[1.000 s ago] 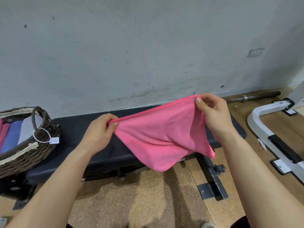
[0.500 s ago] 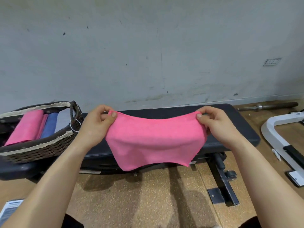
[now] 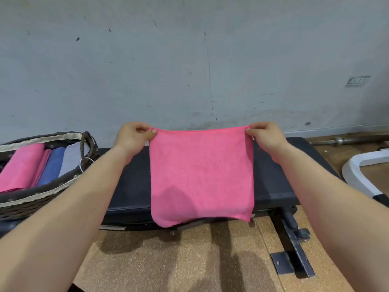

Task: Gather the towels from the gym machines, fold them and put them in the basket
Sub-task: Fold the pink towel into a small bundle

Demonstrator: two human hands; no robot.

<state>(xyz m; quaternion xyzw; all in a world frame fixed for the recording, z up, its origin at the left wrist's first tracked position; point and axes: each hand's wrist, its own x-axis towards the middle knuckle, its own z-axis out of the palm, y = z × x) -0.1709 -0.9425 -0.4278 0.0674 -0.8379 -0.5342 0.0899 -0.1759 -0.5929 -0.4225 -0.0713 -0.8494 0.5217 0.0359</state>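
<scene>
We note a long black padded desk (image 3: 130, 186) standing on a black steel foot (image 3: 294, 249). A dark woven wicker basket with pale rim trim (image 3: 31, 205) sits on its left end. The brown cork-textured floor (image 3: 168, 260) carries the desk, a white tubular frame (image 3: 355, 163) at right and, further back, a grey steel bar (image 3: 357, 140).

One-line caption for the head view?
Left hand and right hand pinch top corners of the pink towel at the black bench.

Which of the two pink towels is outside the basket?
The spread pink towel, pinched at its top corners by the left hand and right hand. The folded pink towel lies in the basket beside a blue towel and a grey towel.
</scene>
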